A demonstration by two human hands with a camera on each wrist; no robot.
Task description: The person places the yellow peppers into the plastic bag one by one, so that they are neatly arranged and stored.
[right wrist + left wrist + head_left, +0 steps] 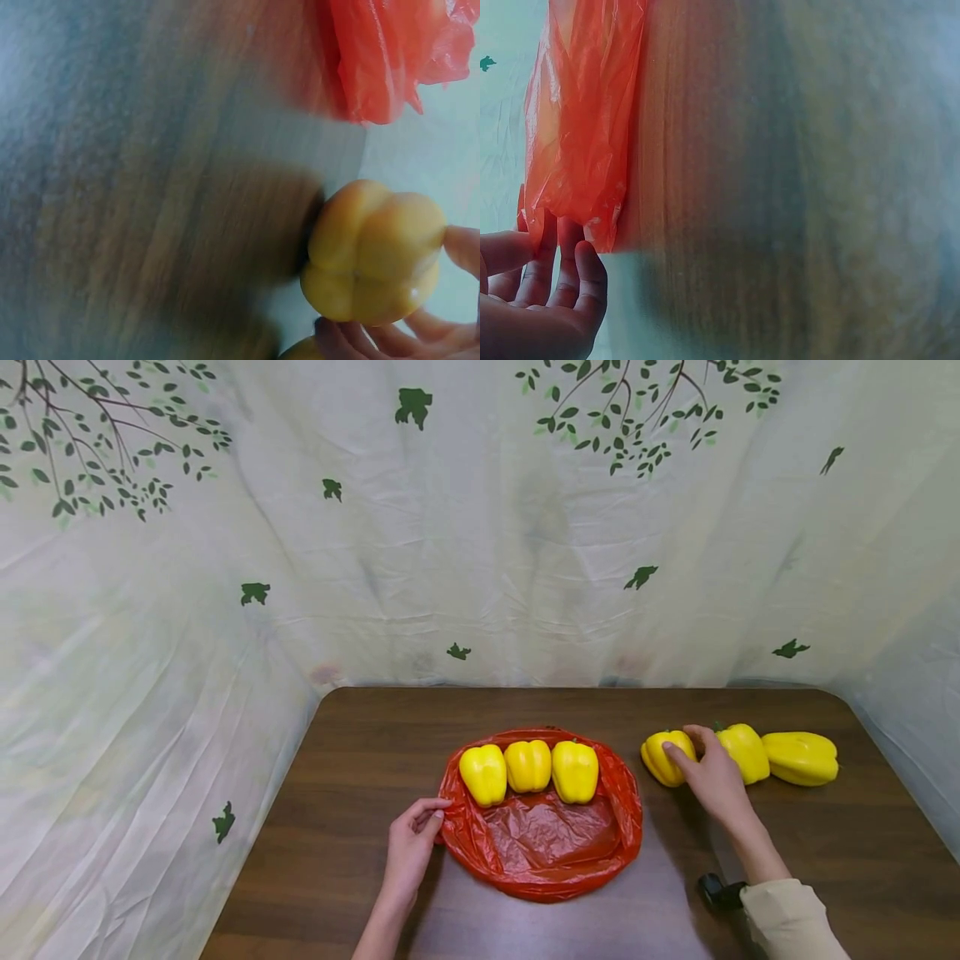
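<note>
A red plastic bag (555, 835) lies spread on the table, its rim rolled into a ring. Three yellow bell peppers (528, 767) sit in a row along its far side. At the bag's left edge my left hand (412, 839) pinches the rim between thumb and fingers; the left wrist view shows the red film (585, 127) at the fingertips. To the right of the bag, my right hand (712, 768) grips a yellow bell pepper (375, 251), thumb on one side and fingers on the other. Two more yellow bell peppers (801, 758) lie just right of that hand.
The brown wooden table (375, 718) reaches back to a pale curtain (450, 552) printed with leaves and branches. More pale cloth (150, 735) hangs at the left side. A black wrist device (720, 892) sits by the right sleeve (787, 914).
</note>
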